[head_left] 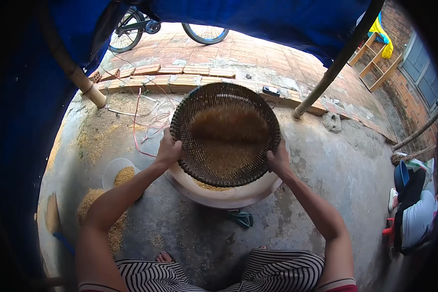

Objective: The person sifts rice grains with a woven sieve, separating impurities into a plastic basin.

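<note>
Grips a round woven bamboo sieve [190,158] by its thick bound rim, with the left hand [169,150] between eight and nine o'clock and the right hand [279,159] between three and four. Has fingers clamped on the rim at both sides, thumbs showing near the edge; cannot tell the fingers' full reach underneath. Holds the sieve at the centre of the view, above a wide pale basin [204,198] with yellowish grain [211,187] showing inside, just past the sieve's six o'clock edge.

Judging by the thin slats, expect a light, fairly stiff shell with a little spring in the middle and most strength in the rim. Expect added, restless weight from the brown load [228,124], blurred from the middle toward twelve o'clock and probably loose grain; cannot tell whether lifted clear of the weave. Allow for a shifting pull on the wrists. Take hold at opposite sides of the rim, near nine and three o'clock, for balance; avoid pressing on the mesh, likely easier to split. Count on dry, rough strips for good purchase, perhaps slightly dusty under the thumbs. Beware of spilling over the six o'clock edge, nearest the body.
</note>
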Available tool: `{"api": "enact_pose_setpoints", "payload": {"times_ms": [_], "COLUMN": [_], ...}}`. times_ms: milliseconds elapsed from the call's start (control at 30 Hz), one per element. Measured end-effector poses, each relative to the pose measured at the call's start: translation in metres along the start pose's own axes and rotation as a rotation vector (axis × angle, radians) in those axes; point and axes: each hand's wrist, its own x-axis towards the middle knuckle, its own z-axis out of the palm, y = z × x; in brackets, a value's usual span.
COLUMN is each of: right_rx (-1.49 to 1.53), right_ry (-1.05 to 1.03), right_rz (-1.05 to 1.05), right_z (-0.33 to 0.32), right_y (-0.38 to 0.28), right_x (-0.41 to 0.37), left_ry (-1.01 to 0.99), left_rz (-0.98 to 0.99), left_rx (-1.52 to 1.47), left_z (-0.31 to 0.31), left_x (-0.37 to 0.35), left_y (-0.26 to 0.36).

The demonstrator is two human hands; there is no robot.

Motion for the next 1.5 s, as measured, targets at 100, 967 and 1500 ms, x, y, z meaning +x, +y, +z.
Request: {"api": "enact_pose_setpoints", "payload": {"times_ms": [100, 967, 1500], "right_rx": [-0.01, -0.045, -0.121], "right_ry": [-0.122, 0.242, 0.223], "right_rz": [0.254, -0.357, -0.335], "right_z": [-0.002, 0.009, 0.009], "right_y": [-0.007, 0.04, 0.042], "right_x": [-0.013, -0.003, 0.006], "left_ry": [-0.07, 0.354, 0.19], "left_rz": [-0.137, 0.645, 0.42], "left_rx": [0.107, 0.12, -0.017], "left_z": [-0.001, 0.002, -0.002], "left_x": [-0.008, -0.032, -0.024], "left_y": [0.006, 0.043, 0.035]}}
